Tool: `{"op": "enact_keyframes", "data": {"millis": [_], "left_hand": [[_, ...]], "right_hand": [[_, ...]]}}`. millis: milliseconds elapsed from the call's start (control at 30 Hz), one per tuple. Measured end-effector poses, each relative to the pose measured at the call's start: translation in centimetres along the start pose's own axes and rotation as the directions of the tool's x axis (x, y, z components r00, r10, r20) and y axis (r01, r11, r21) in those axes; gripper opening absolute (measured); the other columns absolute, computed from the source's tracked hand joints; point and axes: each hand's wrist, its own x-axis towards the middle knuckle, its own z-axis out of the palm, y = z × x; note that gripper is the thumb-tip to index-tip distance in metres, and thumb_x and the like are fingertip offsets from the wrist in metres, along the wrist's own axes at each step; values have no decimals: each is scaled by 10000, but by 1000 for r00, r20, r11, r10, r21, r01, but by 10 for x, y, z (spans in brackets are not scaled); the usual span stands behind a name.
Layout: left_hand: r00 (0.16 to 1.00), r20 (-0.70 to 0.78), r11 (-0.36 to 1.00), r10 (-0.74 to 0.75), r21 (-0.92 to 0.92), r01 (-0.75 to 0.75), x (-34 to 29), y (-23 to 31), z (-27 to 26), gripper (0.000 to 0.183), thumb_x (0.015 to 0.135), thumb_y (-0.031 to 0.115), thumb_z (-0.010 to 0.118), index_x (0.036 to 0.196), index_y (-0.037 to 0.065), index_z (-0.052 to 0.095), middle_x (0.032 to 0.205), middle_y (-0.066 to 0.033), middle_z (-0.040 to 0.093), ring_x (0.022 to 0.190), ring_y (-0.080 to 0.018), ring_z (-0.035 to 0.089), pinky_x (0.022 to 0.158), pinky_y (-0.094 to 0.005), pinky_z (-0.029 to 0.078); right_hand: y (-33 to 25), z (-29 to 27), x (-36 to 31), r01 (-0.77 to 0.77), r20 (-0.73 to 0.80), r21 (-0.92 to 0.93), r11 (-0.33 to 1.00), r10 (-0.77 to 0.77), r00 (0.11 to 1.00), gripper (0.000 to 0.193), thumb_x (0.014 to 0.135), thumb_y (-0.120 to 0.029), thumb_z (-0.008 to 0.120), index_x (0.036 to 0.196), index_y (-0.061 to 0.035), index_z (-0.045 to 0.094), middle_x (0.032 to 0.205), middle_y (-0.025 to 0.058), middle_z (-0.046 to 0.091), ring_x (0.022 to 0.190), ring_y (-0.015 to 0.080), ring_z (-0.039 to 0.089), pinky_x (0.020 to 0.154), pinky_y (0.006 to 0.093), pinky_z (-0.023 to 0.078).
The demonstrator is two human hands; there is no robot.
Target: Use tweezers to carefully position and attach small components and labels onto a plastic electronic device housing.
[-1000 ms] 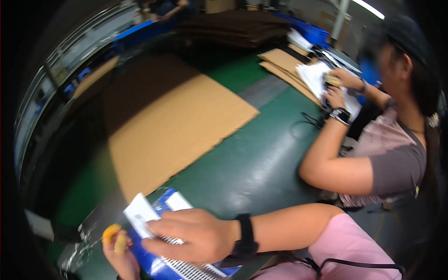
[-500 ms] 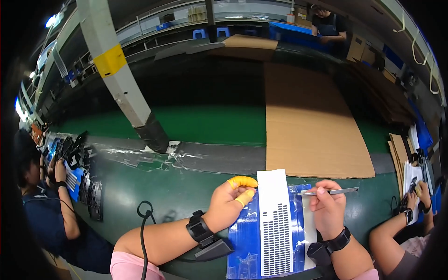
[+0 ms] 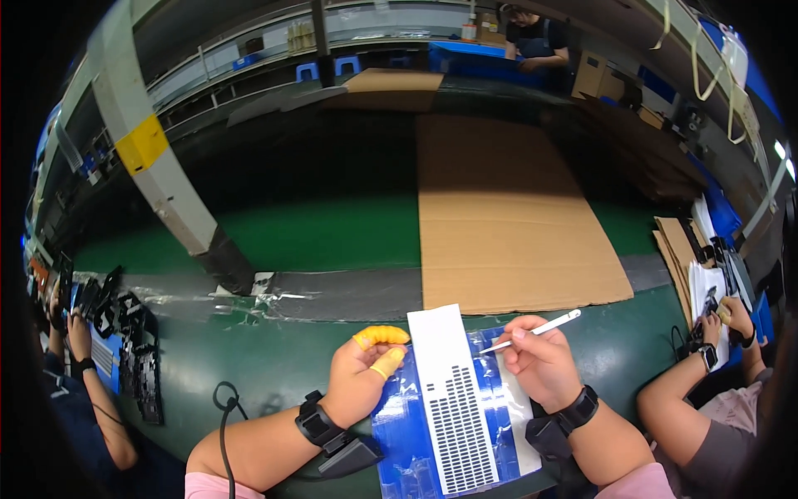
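Note:
My right hand [image 3: 544,366] grips a pair of slim metal tweezers [image 3: 559,322], whose thin tip points left over the right side of a blue board [image 3: 397,445]. On the board lies a white label sheet [image 3: 436,337], with rows of small dark labels on its lower part and a bare top. My left hand [image 3: 359,374], yellow finger cots [image 3: 381,335] on thumb and index finger, is curled beside the sheet's upper left edge. Anything between those fingertips is too small or hidden to make out. A whitish strip [image 3: 519,416] runs along the board's right side.
Beyond the green table [image 3: 291,358] lies a large cardboard sheet [image 3: 507,241]. A post [image 3: 166,191] with a yellow band rises at left. Co-workers sit on both sides, black parts [image 3: 141,358] near the left one, papers [image 3: 706,287] near the right one. Another person [image 3: 536,41] stands far back.
The view has shifted, so the scene sits further left. The tweezers have turned in my right hand and now slant more steeply, tip down toward the board. My left hand keeps its curled pose.

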Motion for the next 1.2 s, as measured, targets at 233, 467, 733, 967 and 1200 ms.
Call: {"op": "enact_keyframes", "data": {"millis": [233, 467, 733, 967, 1200], "left_hand": [[991, -98, 995, 87, -30, -90, -4, -3, -9, 233, 787, -30, 530, 1017, 11, 524, 903, -56, 563, 783, -105, 522, 693, -210, 425], [977, -161, 989, 142, -10, -145, 2, -5, -10, 388, 752, -72, 518, 1117, 40, 453, 1020, -48, 482, 877, -96, 455, 748, -205, 400], [978, -151, 990, 143, 36, -139, 2, -3, -8, 373, 734, -46, 539, 1089, 48, 476, 981, -32, 512, 879, -92, 470, 782, -201, 379], [982, -160, 995, 101, -1, -102, 2, -3, -9, 367, 747, -73, 524, 1095, 34, 476, 985, -46, 507, 881, -103, 460, 789, -215, 380], [973, -166, 987, 163, 19, -162, 1, -7, -10, 370, 752, -60, 527, 1102, 44, 468, 1003, -47, 501, 876, -96, 459, 778, -210, 384]], "right_hand": [[5, -1, 4, -40, 65, 42, 998, 38, 997, 97, 818, -54, 545, 896, 2, 561, 752, 98, 594, 576, 120, 509, 509, 225, 399], [5, -3, 3, -50, 41, 48, 998, 48, 998, 88, 818, -59, 544, 883, -3, 562, 758, 97, 597, 571, 117, 507, 510, 226, 401], [1, -2, 3, -63, 53, 16, 998, 62, 997, 85, 820, -57, 539, 884, -5, 559, 758, 94, 601, 567, 107, 511, 501, 217, 407], [4, -4, 5, -75, 58, 6, 997, 75, 995, 91, 825, -69, 546, 888, -4, 561, 754, 90, 599, 573, 110, 519, 508, 217, 414], [4, -5, 3, -74, 82, 19, 997, 73, 994, 98, 831, -42, 512, 892, 14, 565, 801, 133, 600, 604, 127, 515, 519, 236, 407]]}}
